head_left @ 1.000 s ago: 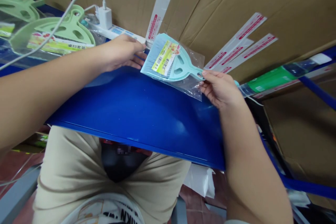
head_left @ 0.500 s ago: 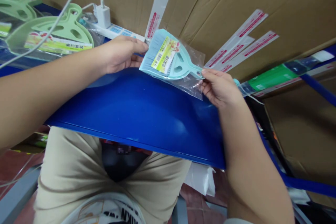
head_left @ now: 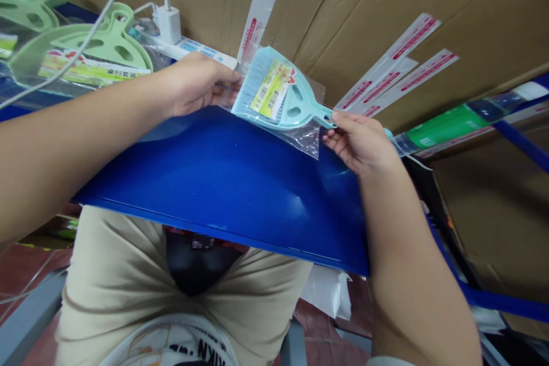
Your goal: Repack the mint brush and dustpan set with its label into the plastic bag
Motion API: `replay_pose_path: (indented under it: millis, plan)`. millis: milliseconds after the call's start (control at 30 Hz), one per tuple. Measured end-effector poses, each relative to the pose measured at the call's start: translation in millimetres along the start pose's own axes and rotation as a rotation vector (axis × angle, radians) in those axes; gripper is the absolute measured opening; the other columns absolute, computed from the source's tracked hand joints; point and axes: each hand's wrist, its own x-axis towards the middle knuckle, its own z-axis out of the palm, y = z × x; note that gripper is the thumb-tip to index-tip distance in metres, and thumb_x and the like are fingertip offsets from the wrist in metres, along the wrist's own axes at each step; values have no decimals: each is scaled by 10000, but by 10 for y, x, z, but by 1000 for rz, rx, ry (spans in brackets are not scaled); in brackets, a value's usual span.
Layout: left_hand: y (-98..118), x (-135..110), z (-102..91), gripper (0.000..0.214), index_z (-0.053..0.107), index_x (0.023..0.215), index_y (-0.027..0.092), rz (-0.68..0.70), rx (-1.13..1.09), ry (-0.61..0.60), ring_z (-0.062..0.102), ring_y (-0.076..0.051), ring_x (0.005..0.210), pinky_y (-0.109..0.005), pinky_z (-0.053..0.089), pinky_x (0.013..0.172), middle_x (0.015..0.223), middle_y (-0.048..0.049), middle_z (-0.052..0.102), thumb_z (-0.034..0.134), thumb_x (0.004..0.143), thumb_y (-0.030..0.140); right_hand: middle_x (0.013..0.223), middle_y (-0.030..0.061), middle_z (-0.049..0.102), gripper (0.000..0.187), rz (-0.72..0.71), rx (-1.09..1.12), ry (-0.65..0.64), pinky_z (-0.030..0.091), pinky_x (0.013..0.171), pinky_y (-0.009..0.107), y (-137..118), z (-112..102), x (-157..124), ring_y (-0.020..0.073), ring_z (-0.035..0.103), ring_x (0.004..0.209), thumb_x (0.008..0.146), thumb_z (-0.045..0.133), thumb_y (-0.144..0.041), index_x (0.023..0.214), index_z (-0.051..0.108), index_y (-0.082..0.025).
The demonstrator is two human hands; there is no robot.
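A light-blue dustpan [head_left: 305, 104] with a hand brush [head_left: 254, 77] nested in it spans the space between my hands, above the blue table. A yellow-green label card [head_left: 273, 91] lies across the bristles. A clear plastic bag [head_left: 306, 140] surrounds most of the set, while the dustpan's handle sticks out on the right. My right hand [head_left: 358, 140] pinches that handle end between thumb and fingers. On the other side, my left hand [head_left: 203, 83] grips the bag's film just beyond the bristle edge; its fingertips are partly hidden.
Green dustpan sets [head_left: 100, 48] in clear bags lie at the left of the blue table [head_left: 223, 183]. A white cable [head_left: 92, 34] arches over them to a plug on a power strip [head_left: 186, 46]. Cardboard [head_left: 364, 0] stands behind. A green-labelled bottle [head_left: 446, 126] is at the right.
The bag has slid left over the set, and its right edge now sits farther from my right hand. More of the handle is bare. The dustpan has shifted slightly right.
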Motion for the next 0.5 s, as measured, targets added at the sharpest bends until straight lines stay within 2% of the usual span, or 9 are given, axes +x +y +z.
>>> replay_pose_path:
  millis: [100,200,367,500]
  plan:
    - [62,-1,-44,294,736,773,125,10,39,64,692,-92,767,-290,648,1049,775,-9,747,718,988,-74,699,-25,612,292,11,-9,5,717,695,300,-11,-40,16,141,663,646,848,963,-169,793,684,-236]
    - [90,5,-71,336,717,740,127,22,83,117,683,-92,768,-322,641,1083,755,-4,713,710,980,-108,675,-39,596,327,5,-3,-2,718,676,290,7,-55,32,135,649,622,806,996,-176,803,676,-241]
    - [75,-17,-69,342,715,726,143,13,155,94,656,-104,779,-366,606,1138,781,-14,694,691,973,-92,647,-50,587,309,28,21,38,684,624,250,-22,11,-14,114,616,580,810,967,-142,783,673,-231]
    - [73,-26,-90,330,663,750,156,32,145,79,661,-109,780,-380,601,1117,819,-16,683,653,986,-74,624,-62,562,296,60,14,88,681,620,234,-78,35,-50,105,614,575,851,928,-115,778,664,-229]
